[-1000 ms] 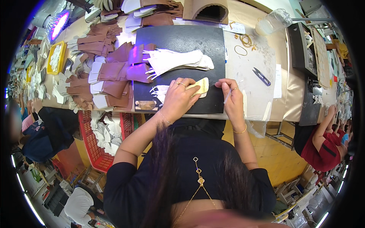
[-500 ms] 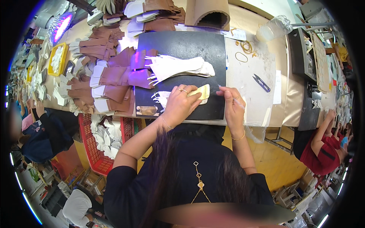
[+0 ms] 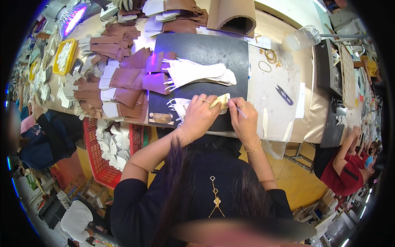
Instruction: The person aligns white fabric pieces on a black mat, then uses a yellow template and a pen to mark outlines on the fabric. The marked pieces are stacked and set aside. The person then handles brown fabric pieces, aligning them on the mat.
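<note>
A yellow tray (image 3: 75, 46) of white pieces sits at far left, above a red plastic basket (image 3: 91, 144). Overlapping brown leather-like pieces (image 3: 131, 78) reach a black mat (image 3: 232, 45). There, a worker's left hand (image 3: 199, 115), fingers curled, holds down a pale-yellow piece (image 3: 224, 99) beside a stack of white fringed pieces (image 3: 201, 74). The right hand (image 3: 245, 117) pinches a thin pale stick (image 3: 242, 113) at its edge. Elastic bands (image 3: 265, 66) and thread snips (image 3: 284, 95) lie farther right.

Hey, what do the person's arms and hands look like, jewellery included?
The sleeves are short and black. The left hand wears at least one ring, with a thin bracelet at its wrist; the right hand, a ring and golden bracelet.
</note>
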`<move>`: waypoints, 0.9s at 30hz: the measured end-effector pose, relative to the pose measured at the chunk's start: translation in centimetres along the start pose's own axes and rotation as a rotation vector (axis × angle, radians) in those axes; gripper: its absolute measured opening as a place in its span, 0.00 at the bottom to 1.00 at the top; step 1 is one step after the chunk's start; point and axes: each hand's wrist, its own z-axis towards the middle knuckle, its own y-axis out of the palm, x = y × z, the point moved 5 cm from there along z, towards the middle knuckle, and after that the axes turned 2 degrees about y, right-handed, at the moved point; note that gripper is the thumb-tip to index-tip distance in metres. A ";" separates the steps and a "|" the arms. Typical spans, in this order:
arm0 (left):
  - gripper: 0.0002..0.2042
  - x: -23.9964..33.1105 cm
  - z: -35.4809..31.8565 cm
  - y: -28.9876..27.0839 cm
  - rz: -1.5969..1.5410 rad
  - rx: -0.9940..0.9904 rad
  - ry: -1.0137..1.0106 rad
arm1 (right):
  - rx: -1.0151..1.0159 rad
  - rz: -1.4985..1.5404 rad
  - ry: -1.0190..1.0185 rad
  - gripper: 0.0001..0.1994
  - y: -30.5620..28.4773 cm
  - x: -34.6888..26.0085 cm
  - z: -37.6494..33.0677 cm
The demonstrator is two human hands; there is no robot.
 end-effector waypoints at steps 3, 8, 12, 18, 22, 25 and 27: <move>0.10 0.0 -0.1 0.0 0.018 0.007 0.009 | -0.034 -0.090 -0.070 0.06 -0.2 -1.1 0.2; 0.10 -0.2 -0.1 0.0 0.001 0.000 0.007 | -0.164 -0.105 -0.128 0.05 -0.9 -2.7 -0.9; 0.10 -1.2 0.0 -1.0 -0.136 -0.029 -0.063 | -0.006 0.004 -0.089 0.09 -1.7 -1.3 -0.4; 0.15 -4.1 -1.3 -7.1 -0.378 0.082 -0.389 | -0.207 -0.253 0.111 0.21 0.6 1.4 -0.1; 0.15 -4.9 -1.9 -9.7 -0.508 0.111 -0.532 | -0.125 -0.248 0.045 0.23 0.9 0.7 -0.3; 0.15 -5.5 -1.5 -9.8 -0.616 0.093 -0.587 | -0.042 -0.188 -0.092 0.14 0.5 -0.4 -0.6; 0.15 -5.6 -0.7 -9.5 -0.621 0.062 -0.504 | -0.120 -0.019 -0.185 0.11 0.4 -1.2 -1.0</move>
